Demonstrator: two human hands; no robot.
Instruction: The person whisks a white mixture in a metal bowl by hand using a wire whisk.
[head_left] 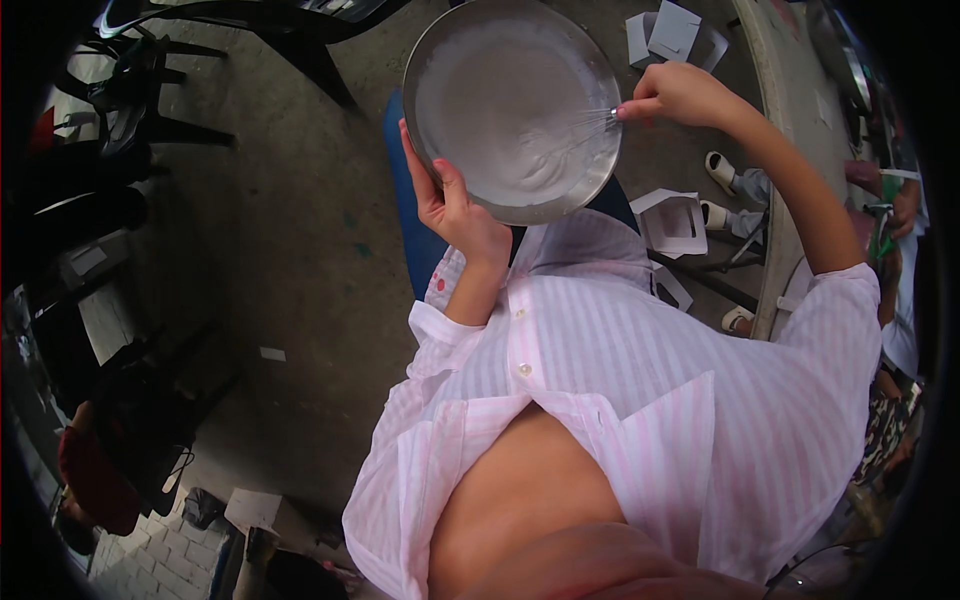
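A wide metal bowl (500, 212) rests over my lap, tilted so its inside shows. Pale, whitish batter-like mixture (490, 95) covers its bottom and walls, with ripples at the lower right. My left hand (455, 205) grips the bowl's lower left rim, thumb over the edge and fingers along the outside. At the right rim, my right hand (675, 97) is closed round the handle of a wire whisk (592, 121). The whisk's wires reach into the mixture; most of its handle is hidden in my fist.
White cardboard boxes (672, 222) lie on the floor to the right, others (675, 32) farther off. A table edge (775, 200) runs along my right, with another person's light shoes (720, 172) near it. Dark plastic chairs (150, 95) stand at left. A person in red (95, 480) is at lower left.
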